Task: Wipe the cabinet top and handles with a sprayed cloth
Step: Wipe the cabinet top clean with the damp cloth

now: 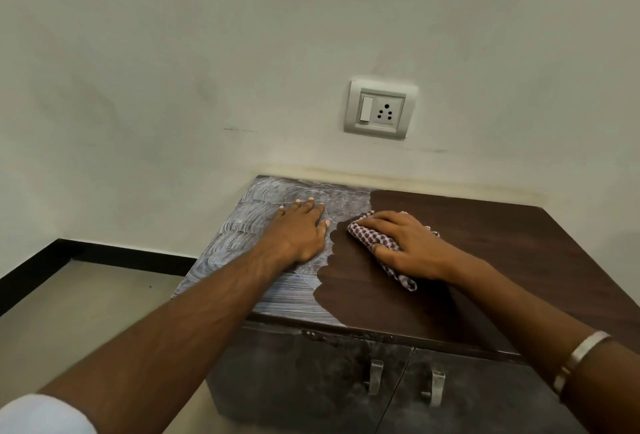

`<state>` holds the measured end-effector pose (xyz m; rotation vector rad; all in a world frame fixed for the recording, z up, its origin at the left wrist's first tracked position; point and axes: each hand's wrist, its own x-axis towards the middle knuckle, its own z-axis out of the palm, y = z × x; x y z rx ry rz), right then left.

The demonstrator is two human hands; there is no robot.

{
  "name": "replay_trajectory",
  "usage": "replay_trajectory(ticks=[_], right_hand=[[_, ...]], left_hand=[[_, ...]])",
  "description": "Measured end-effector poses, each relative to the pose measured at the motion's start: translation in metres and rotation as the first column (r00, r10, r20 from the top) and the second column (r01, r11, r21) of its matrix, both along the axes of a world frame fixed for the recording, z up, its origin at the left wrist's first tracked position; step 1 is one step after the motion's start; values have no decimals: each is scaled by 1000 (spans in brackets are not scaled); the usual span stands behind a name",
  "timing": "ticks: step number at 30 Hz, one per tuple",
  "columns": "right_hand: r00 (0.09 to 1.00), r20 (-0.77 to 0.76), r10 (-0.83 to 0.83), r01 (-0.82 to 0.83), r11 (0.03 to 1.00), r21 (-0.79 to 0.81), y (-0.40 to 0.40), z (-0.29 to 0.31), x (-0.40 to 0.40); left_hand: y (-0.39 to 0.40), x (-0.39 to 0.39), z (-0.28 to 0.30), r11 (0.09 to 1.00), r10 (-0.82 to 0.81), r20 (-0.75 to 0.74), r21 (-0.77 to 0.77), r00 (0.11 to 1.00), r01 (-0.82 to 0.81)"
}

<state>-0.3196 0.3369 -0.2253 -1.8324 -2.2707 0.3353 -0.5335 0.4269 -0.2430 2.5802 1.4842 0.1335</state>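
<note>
Nearest, the two metal handles (375, 376) on the dusty doors look untouched, so that step is likely still to come. On the cabinet top (485, 253) the wiping is about half done: the right part is dark and clean, the left part filmed with white swirls. The right hand (408, 246) presses the checked cloth (363, 227), fingers curled over it, at the film's edge; next it should sweep leftward. The left hand (301, 229) lies flat and empty on the film, arm stretched out, bracing.

A white switch-and-socket plate (380, 109) on the pale wall (173, 70) — black skirting (86, 253) edges the floor (69, 312).
</note>
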Motion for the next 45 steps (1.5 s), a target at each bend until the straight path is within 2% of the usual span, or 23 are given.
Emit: replay_trajectory(ticks=[5,13,20,27,35,42,45], right_hand=[[995,47,-83,83,997,0,29,3,-6],[1000,-11,6,-6,999,37,19,-3,-5],[991,38,-124,124,992,23,56,-4,-7],[999,2,-43,43,999,33,43,-3,-4],[979,60,-193,191,981,42,77,-4,-7],[995,30,-90,89,995,43,65,-5,-4],[991,20,-130,129,991,46,66,-3,8]], left_hand=[[5,2,-2,1000,4,-3,-3,1000,-4],[13,9,-1,1000,3,-5,4,1000,-3],[17,12,-2,1000,1,7,0,1000,-1],[20,16,-1,1000,5,5,-2,1000,-5],[27,21,0,1000,13,3,10,1000,-13],[38,25,-1,1000,19,-4,-3,1000,-19],[40,23,-2,1000,16,-1,-6,1000,-16]])
